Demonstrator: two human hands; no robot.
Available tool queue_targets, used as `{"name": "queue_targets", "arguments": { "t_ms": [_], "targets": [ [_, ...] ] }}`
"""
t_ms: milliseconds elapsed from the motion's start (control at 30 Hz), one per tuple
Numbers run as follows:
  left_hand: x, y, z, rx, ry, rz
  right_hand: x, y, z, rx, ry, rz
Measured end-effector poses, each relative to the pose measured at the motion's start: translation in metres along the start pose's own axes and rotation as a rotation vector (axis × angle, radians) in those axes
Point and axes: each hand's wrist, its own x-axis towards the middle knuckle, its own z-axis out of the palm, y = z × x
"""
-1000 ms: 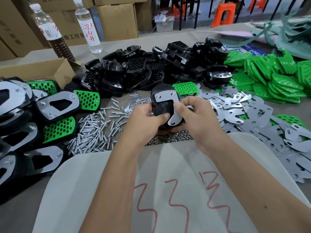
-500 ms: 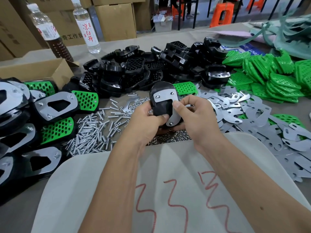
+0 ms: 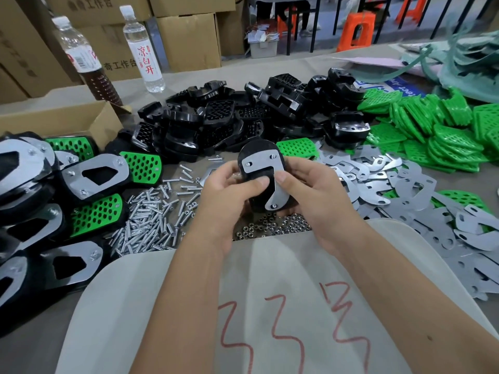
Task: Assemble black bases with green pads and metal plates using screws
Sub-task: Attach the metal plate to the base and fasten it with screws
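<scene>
Cradling the black base [image 3: 259,182] above the bench's near edge, the left hand [image 3: 226,195] and right hand [image 3: 310,195] both clamp it — thumbs pinning the metal plate [image 3: 266,174] flat, probably so its screws [image 3: 273,205] seat — over the loose nuts [image 3: 272,225].

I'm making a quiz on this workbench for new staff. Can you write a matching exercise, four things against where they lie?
Things:
1. loose screws
2. nuts
3. green pads
4. black base

Places:
A. piled at far right
B. held in both hands
C. left of the hands
D. just below the hands

Pairs: 1-C, 2-D, 3-A, 4-B
</scene>
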Motion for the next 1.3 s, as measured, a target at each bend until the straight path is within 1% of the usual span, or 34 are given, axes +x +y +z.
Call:
{"name": "queue_targets", "arguments": {
  "t_ms": [100, 333, 533, 667, 800, 900, 1033, 1200, 1300],
  "targets": [
    [0.001, 0.003, -0.001, -0.074, -0.001, 0.006, -0.001, 0.0, 0.0, -0.035, -0.026, -0.007],
    [0.001, 0.001, -0.002, -0.094, 0.044, 0.047, -0.001, 0.0, -0.002, 0.008, -0.114, -0.019],
    [0.004, 0.002, -0.008, -0.153, 0.037, -0.007, -0.001, 0.0, -0.005, 0.035, -0.094, -0.017],
    [0.007, 0.002, -0.012, -0.136, 0.027, -0.025, 0.001, 0.0, -0.006, -0.091, -0.066, -0.068],
    [0.007, 0.0, -0.009, -0.095, 0.019, -0.023, 0.002, 0.001, -0.006, 0.013, -0.01, -0.083],
    [0.008, 0.0, -0.006, -0.088, 0.025, 0.008, 0.002, 0.001, -0.007, 0.013, 0.0, -0.123],
    [0.006, 0.001, -0.003, -0.042, 0.016, 0.07, 0.001, 0.0, -0.008, 0.062, 0.017, -0.125],
    [0.003, 0.003, 0.001, -0.003, 0.031, 0.137, 0.0, 0.001, -0.009, 0.111, -0.028, -0.158],
    [0.004, 0.003, 0.0, -0.017, 0.033, 0.164, 0.0, 0.001, -0.007, 0.114, -0.025, -0.151]
  ]
}}
